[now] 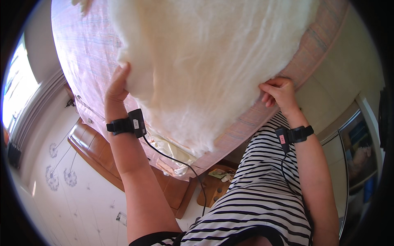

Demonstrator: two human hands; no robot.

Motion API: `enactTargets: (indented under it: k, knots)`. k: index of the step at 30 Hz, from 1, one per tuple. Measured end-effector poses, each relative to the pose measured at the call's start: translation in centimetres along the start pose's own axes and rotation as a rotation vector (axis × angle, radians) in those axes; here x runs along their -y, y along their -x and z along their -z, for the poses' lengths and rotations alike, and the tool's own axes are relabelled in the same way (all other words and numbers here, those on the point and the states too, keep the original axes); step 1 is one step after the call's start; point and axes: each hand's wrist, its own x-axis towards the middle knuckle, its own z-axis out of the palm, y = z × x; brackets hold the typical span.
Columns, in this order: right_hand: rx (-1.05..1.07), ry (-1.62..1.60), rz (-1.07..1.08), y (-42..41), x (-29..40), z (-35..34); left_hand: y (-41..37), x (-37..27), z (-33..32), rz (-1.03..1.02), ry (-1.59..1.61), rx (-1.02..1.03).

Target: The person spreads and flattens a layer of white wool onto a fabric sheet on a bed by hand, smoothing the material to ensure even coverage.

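Note:
A large sheet of white cotton batting (209, 61) lies spread over a pale pink striped cloth (86, 55) on the bed before me. Its edges are fluffy and uneven. My left hand (119, 81) grips the left edge of the batting, thumb on top, with the other fingers mostly hidden. Over at the right edge, my right hand (278, 92) pinches the batting's border between thumb and forefinger, just above the pink cloth. Its remaining fingers are curled. Between my arms, the near end of the batting tapers to a thin, wispy corner.
A brown headboard (95, 153) stands by a wall with dandelion drawings. A wooden bedside table (212, 187) holds small items. Cables run from black wrist devices (137, 123). A framed glass panel (358, 147) is at right. What may be another person's fingers (83, 4) show at top left.

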Motion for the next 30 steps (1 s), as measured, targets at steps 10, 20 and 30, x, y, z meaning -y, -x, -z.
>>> enactTargets:
  k: [10,20,30]
  knots:
    - [0.033,-0.016,0.035,-0.2,-1.0,0.7,1.7,-1.7,-5.4,-0.115,-0.161,-0.138]
    - [-0.023,-0.016,0.067,1.8,-2.0,2.2,0.4,3.7,-13.8,-0.768,-0.917,-0.476]
    - [0.002,-0.177,0.245,3.8,-0.3,-0.2,-0.6,0.3,-3.3,-0.273,0.069,-0.364]
